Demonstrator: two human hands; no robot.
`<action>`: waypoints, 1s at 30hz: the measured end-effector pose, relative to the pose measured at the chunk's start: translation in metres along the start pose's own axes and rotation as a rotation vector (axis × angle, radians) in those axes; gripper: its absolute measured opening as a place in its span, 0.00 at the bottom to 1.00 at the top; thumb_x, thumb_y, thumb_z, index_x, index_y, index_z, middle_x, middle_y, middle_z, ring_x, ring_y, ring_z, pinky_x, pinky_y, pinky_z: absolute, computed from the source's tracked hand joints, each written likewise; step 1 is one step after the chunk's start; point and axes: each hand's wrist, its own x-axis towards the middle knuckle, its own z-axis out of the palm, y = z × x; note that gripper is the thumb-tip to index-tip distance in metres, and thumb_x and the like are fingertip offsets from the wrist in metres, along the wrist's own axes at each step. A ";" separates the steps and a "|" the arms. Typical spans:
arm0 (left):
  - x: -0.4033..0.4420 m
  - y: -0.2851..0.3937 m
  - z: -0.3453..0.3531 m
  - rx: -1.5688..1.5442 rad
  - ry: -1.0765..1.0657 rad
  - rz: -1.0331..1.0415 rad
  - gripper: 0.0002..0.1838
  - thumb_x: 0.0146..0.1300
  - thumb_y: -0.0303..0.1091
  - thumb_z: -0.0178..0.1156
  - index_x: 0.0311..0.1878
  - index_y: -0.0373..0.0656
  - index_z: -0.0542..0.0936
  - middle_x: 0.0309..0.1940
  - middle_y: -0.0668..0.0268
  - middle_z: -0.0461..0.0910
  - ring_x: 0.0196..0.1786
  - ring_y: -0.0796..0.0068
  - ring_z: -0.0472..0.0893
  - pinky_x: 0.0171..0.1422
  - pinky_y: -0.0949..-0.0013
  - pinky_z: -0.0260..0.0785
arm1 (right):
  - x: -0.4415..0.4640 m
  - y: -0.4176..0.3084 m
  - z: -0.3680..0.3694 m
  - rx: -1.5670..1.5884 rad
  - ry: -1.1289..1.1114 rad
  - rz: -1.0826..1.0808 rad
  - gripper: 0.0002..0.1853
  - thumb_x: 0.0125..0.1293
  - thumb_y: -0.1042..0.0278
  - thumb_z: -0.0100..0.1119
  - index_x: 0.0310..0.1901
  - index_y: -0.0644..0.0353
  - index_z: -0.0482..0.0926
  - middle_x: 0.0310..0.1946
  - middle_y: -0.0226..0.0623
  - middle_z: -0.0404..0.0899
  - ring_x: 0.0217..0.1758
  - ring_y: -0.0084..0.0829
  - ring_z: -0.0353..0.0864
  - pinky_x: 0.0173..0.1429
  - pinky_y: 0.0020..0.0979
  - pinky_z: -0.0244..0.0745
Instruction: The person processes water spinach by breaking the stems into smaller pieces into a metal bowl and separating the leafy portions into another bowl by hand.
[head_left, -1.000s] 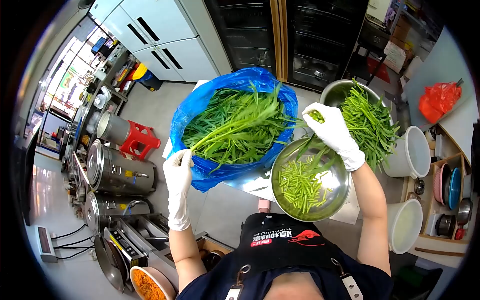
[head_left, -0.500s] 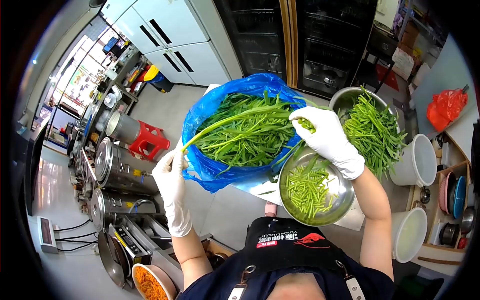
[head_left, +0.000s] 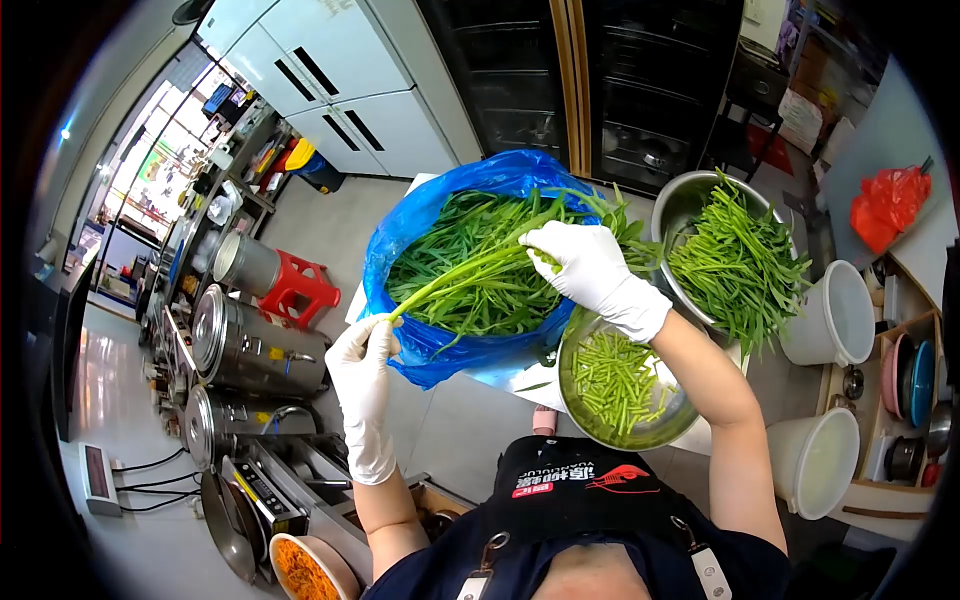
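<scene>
My left hand [head_left: 362, 375], in a white glove, pinches the lower end of a long water spinach stem [head_left: 440, 288]. Farther up, my gloved right hand [head_left: 583, 262] has its fingers closed round the leafy part of the same greens. The stem stretches slantwise between both hands, over a blue plastic bag [head_left: 395, 232] full of loose leafy greens [head_left: 470, 230]. Below my right forearm, a steel bowl [head_left: 680, 412] holds short cut stem pieces [head_left: 615, 385]. Another steel bowl [head_left: 672, 205], to the right, is heaped with longer leafy pieces [head_left: 735, 265].
White buckets [head_left: 842, 318] stand at the right beside a shelf with bowls. Big steel pots [head_left: 255, 335] and a red stool [head_left: 300, 290] are on the left. A basin of shredded orange food [head_left: 303, 570] sits at lower left. Fridges [head_left: 340, 70] line the back.
My right hand has moved left, from beside the cut-stem bowl to over the bag, and now grips the greens there. My left hand has shifted slightly right and down with the stem.
</scene>
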 end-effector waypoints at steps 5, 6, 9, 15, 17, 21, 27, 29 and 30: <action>-0.001 -0.001 0.002 -0.020 -0.030 -0.036 0.09 0.67 0.27 0.58 0.37 0.30 0.82 0.22 0.71 0.74 0.26 0.84 0.70 0.32 0.78 0.62 | -0.002 -0.002 0.007 0.001 -0.031 -0.006 0.09 0.59 0.63 0.60 0.41 0.51 0.81 0.31 0.33 0.78 0.31 0.38 0.81 0.35 0.37 0.76; 0.000 0.001 0.002 -0.006 -0.031 -0.051 0.09 0.68 0.27 0.58 0.36 0.30 0.82 0.22 0.71 0.74 0.26 0.84 0.69 0.32 0.78 0.62 | -0.001 -0.002 0.007 0.017 -0.042 0.002 0.08 0.58 0.63 0.60 0.39 0.50 0.81 0.32 0.33 0.78 0.31 0.38 0.81 0.35 0.38 0.76; 0.003 -0.003 0.003 0.006 -0.050 -0.072 0.09 0.67 0.28 0.58 0.36 0.31 0.83 0.22 0.71 0.74 0.26 0.84 0.69 0.32 0.78 0.61 | -0.001 0.001 0.007 0.131 -0.037 0.077 0.07 0.57 0.63 0.60 0.37 0.51 0.80 0.32 0.33 0.77 0.32 0.39 0.81 0.36 0.38 0.76; 0.009 -0.028 0.009 0.061 -0.162 -0.095 0.10 0.68 0.31 0.59 0.35 0.33 0.83 0.21 0.73 0.75 0.25 0.86 0.69 0.31 0.80 0.61 | 0.001 0.028 0.018 0.666 -0.080 0.451 0.08 0.56 0.66 0.64 0.35 0.61 0.82 0.28 0.34 0.79 0.30 0.26 0.77 0.37 0.28 0.72; 0.011 -0.025 0.016 0.103 -0.185 -0.130 0.09 0.67 0.29 0.58 0.36 0.33 0.83 0.21 0.73 0.76 0.25 0.87 0.70 0.31 0.80 0.62 | 0.003 0.034 0.020 0.795 -0.148 0.630 0.09 0.58 0.67 0.63 0.35 0.63 0.83 0.25 0.31 0.79 0.26 0.21 0.75 0.34 0.26 0.71; 0.017 -0.034 0.026 0.104 -0.194 -0.131 0.09 0.67 0.30 0.58 0.36 0.33 0.83 0.21 0.72 0.77 0.25 0.87 0.71 0.31 0.80 0.63 | 0.008 0.039 0.019 0.946 -0.096 0.762 0.06 0.61 0.67 0.62 0.33 0.60 0.83 0.23 0.26 0.79 0.20 0.14 0.71 0.25 0.19 0.64; 0.019 -0.038 0.020 0.113 -0.099 -0.122 0.10 0.66 0.31 0.58 0.34 0.34 0.83 0.20 0.72 0.77 0.24 0.87 0.70 0.29 0.79 0.61 | 0.006 0.054 -0.009 0.720 0.073 0.542 0.07 0.63 0.66 0.59 0.38 0.59 0.83 0.32 0.31 0.84 0.27 0.20 0.79 0.31 0.23 0.72; 0.018 -0.037 0.028 0.091 -0.125 -0.129 0.11 0.67 0.32 0.58 0.34 0.34 0.83 0.20 0.73 0.76 0.24 0.87 0.70 0.29 0.79 0.61 | 0.005 0.023 -0.005 0.264 0.121 0.128 0.07 0.63 0.65 0.58 0.40 0.54 0.82 0.35 0.33 0.83 0.31 0.27 0.82 0.35 0.27 0.77; 0.018 -0.034 0.032 0.080 -0.146 -0.148 0.11 0.67 0.32 0.58 0.34 0.34 0.84 0.21 0.73 0.76 0.24 0.87 0.70 0.30 0.80 0.61 | 0.005 0.002 -0.009 0.120 0.038 0.042 0.06 0.61 0.65 0.58 0.39 0.49 0.81 0.35 0.34 0.80 0.32 0.32 0.83 0.36 0.30 0.78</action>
